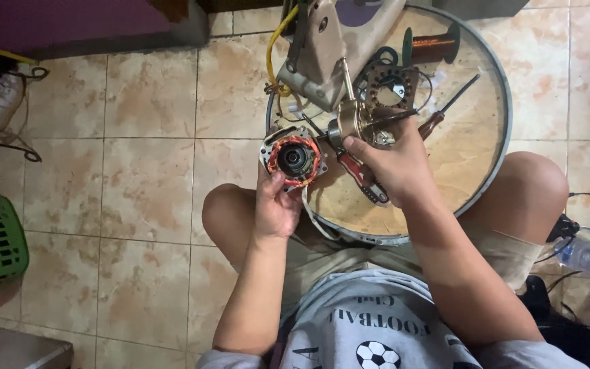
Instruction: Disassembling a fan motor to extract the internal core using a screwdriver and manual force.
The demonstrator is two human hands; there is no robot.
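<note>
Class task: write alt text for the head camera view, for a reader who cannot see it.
A seated person's left hand holds a copper-wound motor stator, while the right hand grips a red-handled tool over a round tray of parts on a tiled floor.

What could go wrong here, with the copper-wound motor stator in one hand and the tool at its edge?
1. The left hand holds the copper-wound motor stator off the round metal tray, above the tiled floor; a slip could drop it.
2. The right hand works a red-handled tool near the windings; it might nick them.
</note>
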